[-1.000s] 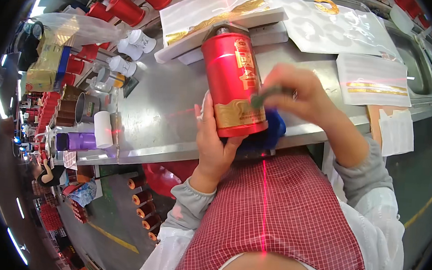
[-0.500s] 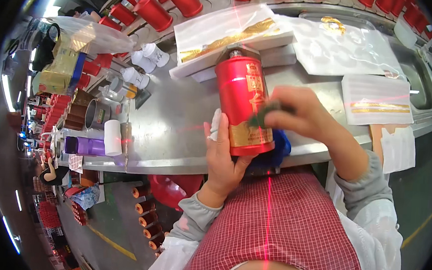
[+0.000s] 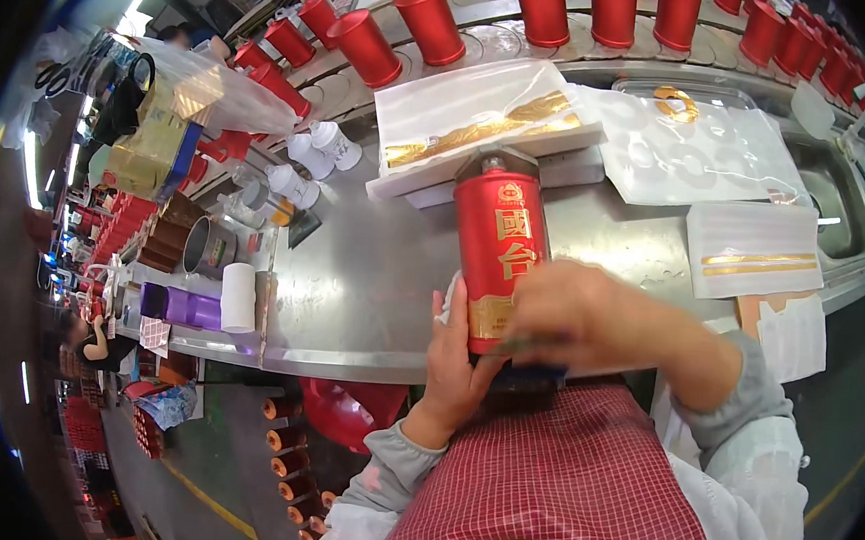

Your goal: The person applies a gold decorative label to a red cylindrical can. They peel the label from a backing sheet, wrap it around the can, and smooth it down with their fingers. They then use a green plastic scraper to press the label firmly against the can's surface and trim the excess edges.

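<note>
A red cylindrical bottle (image 3: pixel 491 229) with gold lettering and a gold band lies tilted in front of me, its narrow neck away from me by a stack of white sheets. My left hand (image 3: pixel 454 367), with a white wrap on a finger, grips the bottle's lower left side near its base. My right hand (image 3: pixel 590 319), smeared by motion, is closed over the bottle's lower right, covering part of the gold band. Its fingers hold a small dark green thing (image 3: pixel 539 347), too blurred to name. A dark blue object (image 3: pixel 530 379) shows under the bottle's base.
White sheets with gold strips (image 3: pixel 478 123) and a film sheet with a gold ring (image 3: pixel 677 105) lie beyond the bottle. Red bottles (image 3: pixel 541 9) line the conveyor behind. On the left stand white figurines (image 3: pixel 336 146), a paper roll (image 3: pixel 239 299) and a purple holder (image 3: pixel 189 308). A sink (image 3: pixel 838 208) is at right.
The view has shifted, so the bench appears lower. My right hand has moved down the bottle toward its base with the green thing, exposing more gold lettering. My left hand still grips the bottle.
</note>
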